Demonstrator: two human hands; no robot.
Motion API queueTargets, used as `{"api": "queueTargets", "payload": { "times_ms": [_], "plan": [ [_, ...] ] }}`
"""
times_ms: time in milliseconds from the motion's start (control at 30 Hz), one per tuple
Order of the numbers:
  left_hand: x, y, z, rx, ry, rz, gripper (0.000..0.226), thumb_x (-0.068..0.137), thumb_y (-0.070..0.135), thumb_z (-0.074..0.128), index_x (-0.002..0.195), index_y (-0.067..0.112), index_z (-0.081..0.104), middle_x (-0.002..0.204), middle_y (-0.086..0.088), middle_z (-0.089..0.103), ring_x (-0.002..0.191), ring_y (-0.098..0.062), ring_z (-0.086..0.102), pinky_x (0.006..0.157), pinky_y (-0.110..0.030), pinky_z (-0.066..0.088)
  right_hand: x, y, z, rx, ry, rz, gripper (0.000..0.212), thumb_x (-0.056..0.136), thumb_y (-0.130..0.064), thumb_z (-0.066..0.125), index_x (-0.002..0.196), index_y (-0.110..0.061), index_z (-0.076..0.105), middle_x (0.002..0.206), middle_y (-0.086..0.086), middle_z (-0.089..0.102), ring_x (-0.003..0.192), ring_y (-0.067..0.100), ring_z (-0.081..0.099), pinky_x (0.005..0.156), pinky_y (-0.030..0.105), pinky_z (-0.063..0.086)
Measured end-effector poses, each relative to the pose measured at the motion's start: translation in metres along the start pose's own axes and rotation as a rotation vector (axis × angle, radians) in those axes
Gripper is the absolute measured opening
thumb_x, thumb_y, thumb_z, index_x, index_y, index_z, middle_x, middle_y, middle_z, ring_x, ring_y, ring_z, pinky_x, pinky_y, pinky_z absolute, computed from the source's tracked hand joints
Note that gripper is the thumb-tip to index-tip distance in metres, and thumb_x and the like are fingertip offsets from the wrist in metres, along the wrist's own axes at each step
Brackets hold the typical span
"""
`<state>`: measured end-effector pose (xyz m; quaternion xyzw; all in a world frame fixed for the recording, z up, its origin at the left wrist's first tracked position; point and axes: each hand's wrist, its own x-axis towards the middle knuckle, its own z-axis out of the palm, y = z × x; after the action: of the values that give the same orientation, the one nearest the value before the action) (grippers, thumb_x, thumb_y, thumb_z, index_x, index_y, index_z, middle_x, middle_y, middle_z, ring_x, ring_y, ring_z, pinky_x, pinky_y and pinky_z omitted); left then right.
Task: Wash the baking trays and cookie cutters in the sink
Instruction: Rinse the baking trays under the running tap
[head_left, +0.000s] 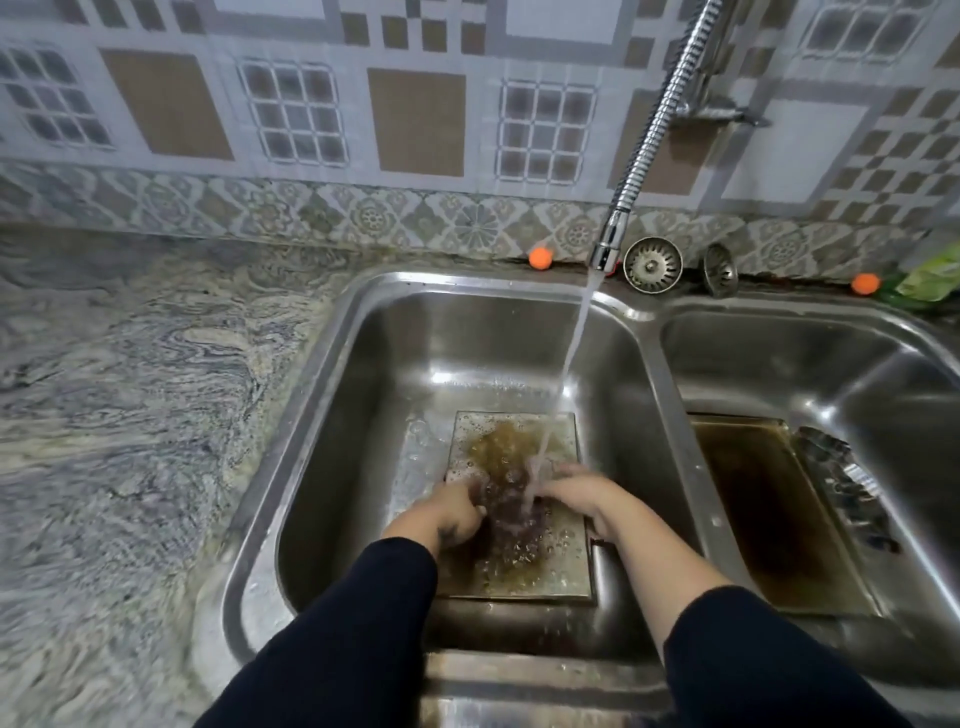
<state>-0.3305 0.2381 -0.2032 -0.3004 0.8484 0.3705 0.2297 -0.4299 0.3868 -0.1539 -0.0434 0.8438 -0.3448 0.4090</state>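
Observation:
A flat baking tray (563, 571) lies in the left sink basin (395, 364), covered with brown dirty water and bubbles. Water pours from the flexible tap (608, 249) onto the tray between my hands. My left hand (457, 512) has its fingers curled over the tray's middle, under the stream; what it holds is hidden by the water. My right hand (576, 491) lies on the tray with fingers bent into the splash. A second, brown-stained tray (763, 499) leans in the right basin (810, 353), with dark metal cookie cutters (841, 478) beside it.
Two metal sink strainers (652, 264) stand on the back ledge near the tap. Two orange balls (540, 258) lie along the wall. A green packet (930, 275) sits at the far right. Marbled stone counter (130, 389) spreads to the left of the sink.

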Motion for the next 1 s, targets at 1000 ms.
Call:
{"api": "queueTargets", "payload": {
  "times_ms": [1000],
  "plan": [
    [-0.052,0.088,-0.051,0.179,0.230,0.434,0.057,0.101,0.053,0.015,0.154,0.032,0.013,0.161,0.012,0.006,0.149,-0.016,0.005,0.120,-0.050,0.007,-0.103,-0.045,-0.053,0.027,0.181,-0.384,0.059,0.095,-0.061,0.021,0.138,-0.031,0.048,0.145,0.001,0.046,0.135,0.022,0.040,0.098,0.029,0.030]
  ]
}}
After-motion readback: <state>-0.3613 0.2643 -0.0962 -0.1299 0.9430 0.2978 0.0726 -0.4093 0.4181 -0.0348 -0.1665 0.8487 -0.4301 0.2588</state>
